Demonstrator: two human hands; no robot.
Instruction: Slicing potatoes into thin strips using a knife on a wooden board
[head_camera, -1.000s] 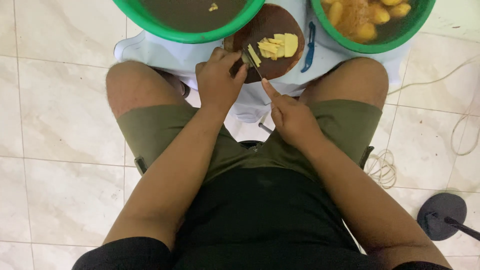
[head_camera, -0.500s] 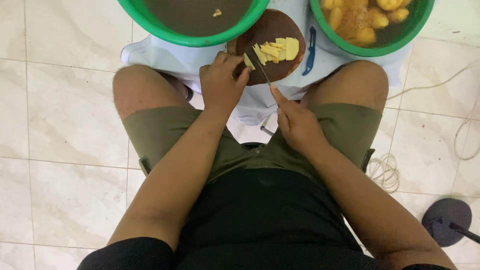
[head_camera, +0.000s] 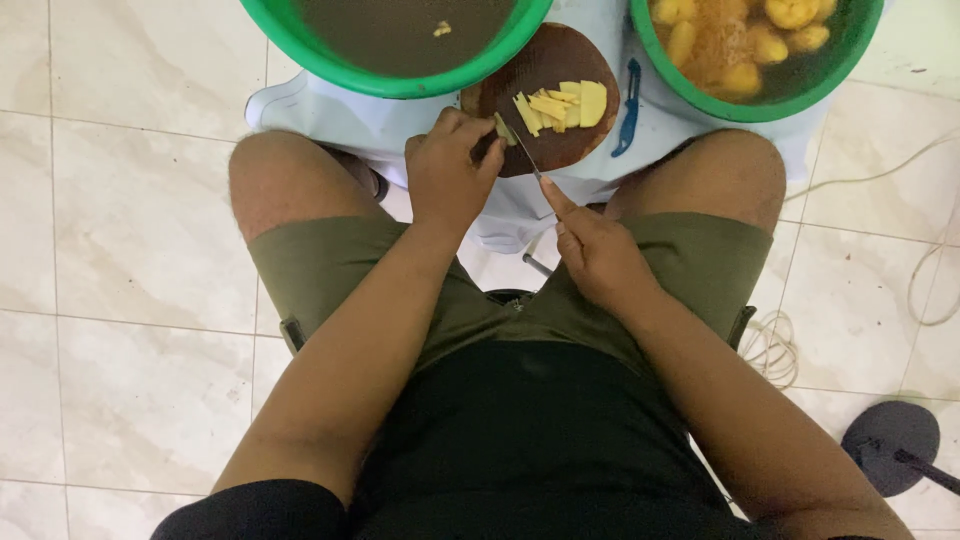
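- The right hand (head_camera: 598, 255) is closed around the handle of a knife (head_camera: 524, 150); the index finger lies stretched along the back of the blade.
- The knife is thin and grey. Its long axis runs diagonally, and the tip points away from the person and a little to the left, toward the left hand.
- The left hand (head_camera: 447, 172) has its fingers curled together on a small pale potato piece (head_camera: 504, 128), pressing it at the near left edge of the cutting board (head_camera: 545, 60). The blade touches this piece.
- The cutting board is round, dark brown and looks like wood with a dull surface. It lies on a white plastic stool between the knees.
- On the board, just beyond the blade, is a small heap of potato sticks (head_camera: 562, 104), yellow, flat and smooth.
- A blue peeler (head_camera: 627, 108) lies just right of the board, its long axis pointing away from the person.
- Two round green basins stand at the top: the left basin (head_camera: 395, 82) holds dark water, the right basin (head_camera: 760, 105) holds peeled yellow potatoes in cloudy water.
- The floor is glossy pale tiles.
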